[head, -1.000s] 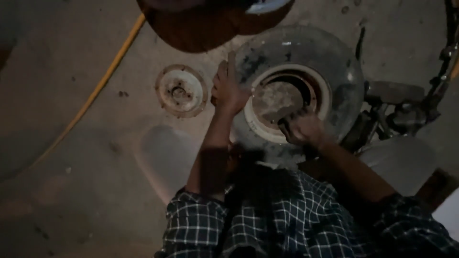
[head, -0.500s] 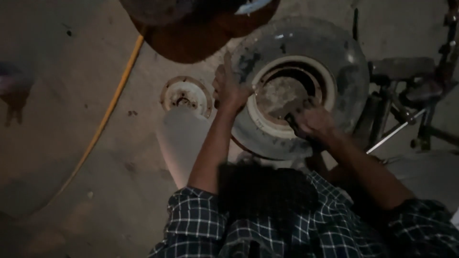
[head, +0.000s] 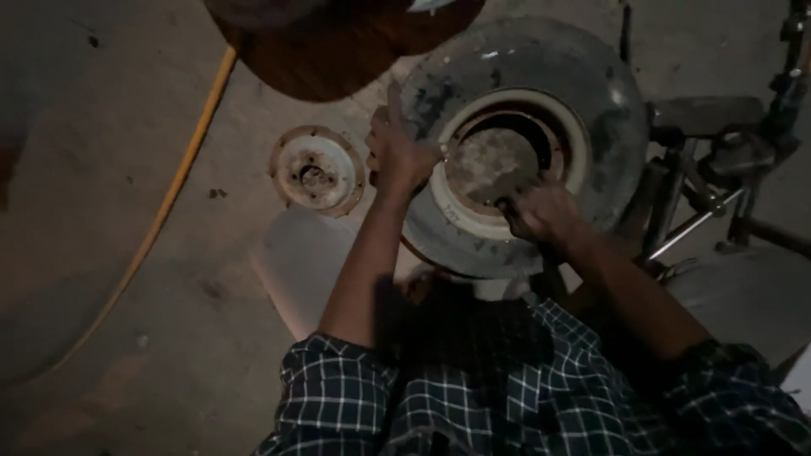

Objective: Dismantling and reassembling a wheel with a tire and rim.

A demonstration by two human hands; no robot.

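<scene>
the place is dark, with a dusty concrete floor (head: 127,127). a small wheel lies flat on it, near the top middle of the view. its black tyre (head: 608,110) goes round a white rim (head: 448,203), and a rusty round plate (head: 490,160) sits in the middle hole. the left hand (head: 397,152) rests on the tyre's left edge, fingers spread. the right hand (head: 545,211) is curled at the rim's lower edge; it may be pinching a small dark tool, but it is too dim to tell. a white hub plate (head: 317,169) lies just left of the wheel. a yellow hose (head: 182,177) runs across the floor. a metal stand (head: 701,169) is on the right.
</scene>
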